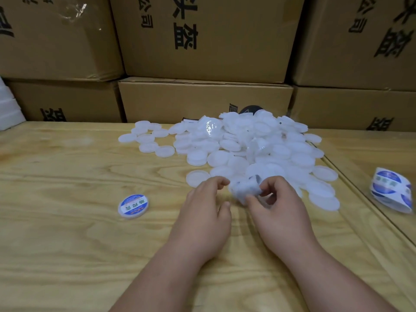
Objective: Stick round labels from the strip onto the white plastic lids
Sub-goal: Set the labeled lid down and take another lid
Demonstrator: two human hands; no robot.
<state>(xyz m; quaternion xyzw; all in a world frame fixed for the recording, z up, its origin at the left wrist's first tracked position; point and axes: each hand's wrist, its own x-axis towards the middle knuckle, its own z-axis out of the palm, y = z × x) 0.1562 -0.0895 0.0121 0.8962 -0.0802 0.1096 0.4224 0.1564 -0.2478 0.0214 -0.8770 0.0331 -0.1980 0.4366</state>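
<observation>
A heap of white plastic lids (252, 145) lies on the wooden table (67, 233), reaching toward me. My right hand (274, 203) pinches a white lid (244, 188) at the near edge of the heap; the lid is blurred. My left hand (207, 206) hovers just left of it with fingers loosely curled and holds nothing. One lid with a blue-rimmed round label (133, 206) lies alone on the table to the left. The folded strip of blue round labels (391, 190) lies at the right.
Stacked cardboard boxes (202, 64) form a wall right behind the table. A seam in the tabletop (360, 190) runs diagonally at the right. White foam blocks (9, 109) sit at the far left edge.
</observation>
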